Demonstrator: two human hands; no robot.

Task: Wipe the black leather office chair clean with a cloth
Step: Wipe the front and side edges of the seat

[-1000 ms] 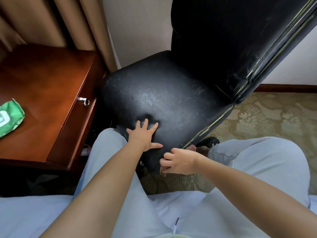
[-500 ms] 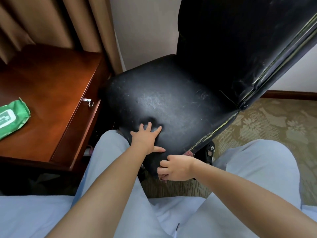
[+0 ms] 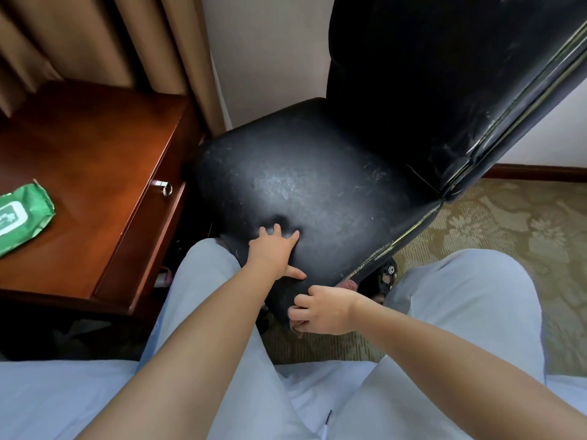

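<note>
To my left stands a reddish wooden counter (image 3: pixel 95 160), with brown curtains (image 3: pixel 127 42) behind it. The wall (image 3: pixel 270 58) is pale, and the carpet (image 3: pixel 508 223) has a flower pattern.

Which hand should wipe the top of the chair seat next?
Probably the left hand: it already lies flat, fingers spread, on the seat. The right hand is curled at the seat's front lower edge. No cloth shows in either hand.
</note>
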